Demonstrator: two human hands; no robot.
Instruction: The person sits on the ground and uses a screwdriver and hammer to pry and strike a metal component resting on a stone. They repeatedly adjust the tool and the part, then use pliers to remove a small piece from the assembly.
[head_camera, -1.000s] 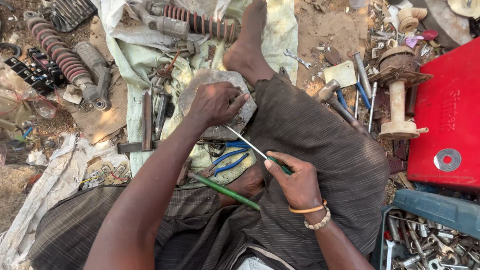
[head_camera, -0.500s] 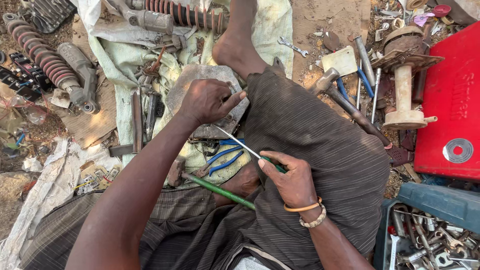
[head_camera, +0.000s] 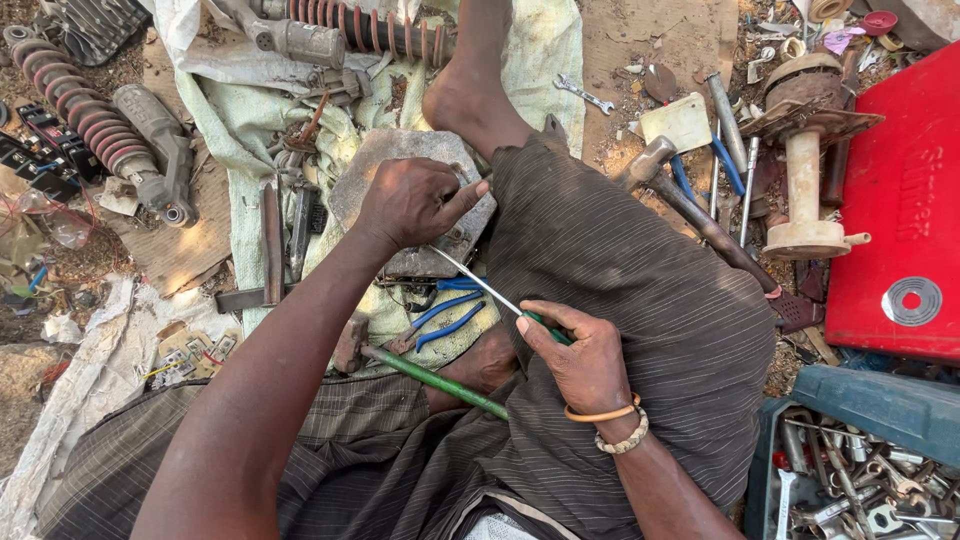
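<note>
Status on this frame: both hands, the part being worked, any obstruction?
Left hand gripping the flat grey metal casing. Right hand holding the green-handled screwdriver, tip at the casing. Blue-handled pliers lie just below, not blocking.

The scene is viewed from one head-worn camera, aimed steeply down, close over the lap; feet towards twelve o'clock, seemingly.

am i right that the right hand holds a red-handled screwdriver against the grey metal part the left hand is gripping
Not quite: the head view shows the screwdriver in the right hand has a green handle, not red. The left hand does grip the grey metal part.
</note>
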